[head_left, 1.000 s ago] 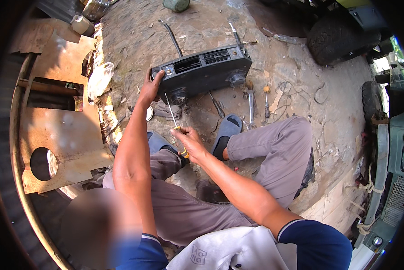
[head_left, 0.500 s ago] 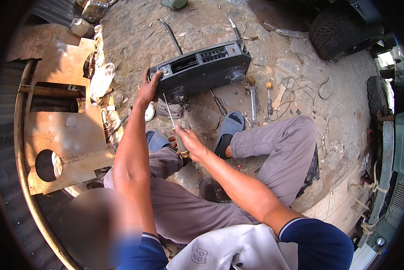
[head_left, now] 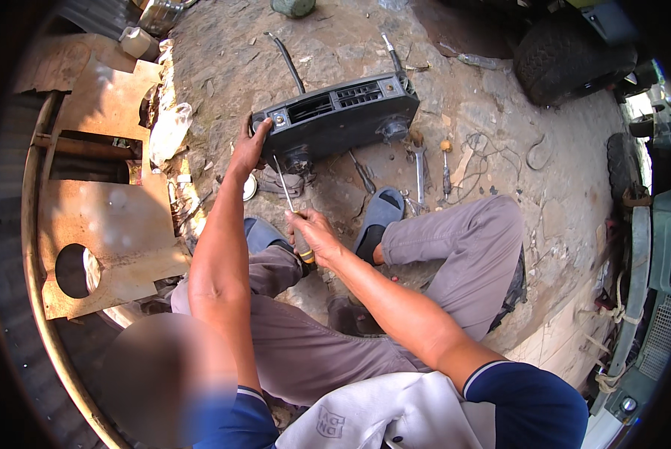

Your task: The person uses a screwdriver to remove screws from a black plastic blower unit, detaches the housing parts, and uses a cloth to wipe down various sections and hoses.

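A black box-shaped plastic housing (head_left: 343,123) with slatted air vents along its upper face stands tilted on the ground in front of me. My left hand (head_left: 253,148) grips its left end, the thumb lying by a round metal fitting on the corner. In my right hand (head_left: 317,236) is a screwdriver (head_left: 303,247), its dark handle banded with yellow and its long shank pointing up and away. The tip meets the lower left edge of the housing; what it bears on there is too small to make out.
Beyond the housing stick out two black hoses (head_left: 287,61). On the stony ground to the right lie a wrench (head_left: 420,176), another screwdriver (head_left: 446,172) and looped wire (head_left: 492,153). A rusty cut metal sheet (head_left: 111,209) leans at left; a tyre (head_left: 567,56) stands far right.
My right fingers have shifted their hold on the screwdriver's handle. The left hand keeps its grip, and the housing sits almost as before.
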Action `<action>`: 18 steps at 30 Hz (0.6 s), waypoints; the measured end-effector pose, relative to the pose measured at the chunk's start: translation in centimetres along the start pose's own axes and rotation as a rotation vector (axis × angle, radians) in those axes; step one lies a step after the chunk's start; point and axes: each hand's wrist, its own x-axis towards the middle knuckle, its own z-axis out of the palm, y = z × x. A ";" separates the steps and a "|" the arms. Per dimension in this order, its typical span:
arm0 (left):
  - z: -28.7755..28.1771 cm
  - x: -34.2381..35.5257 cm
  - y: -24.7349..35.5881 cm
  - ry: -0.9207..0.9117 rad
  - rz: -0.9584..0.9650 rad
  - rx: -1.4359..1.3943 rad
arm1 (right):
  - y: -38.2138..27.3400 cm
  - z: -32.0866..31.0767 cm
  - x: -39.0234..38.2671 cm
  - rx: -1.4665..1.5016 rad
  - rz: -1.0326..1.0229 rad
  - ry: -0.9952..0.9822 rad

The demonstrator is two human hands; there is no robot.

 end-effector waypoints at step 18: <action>0.1 0.1 -0.1 0.020 -0.007 -0.019 | -1.2 0.4 -1.4 -0.121 -0.045 -0.026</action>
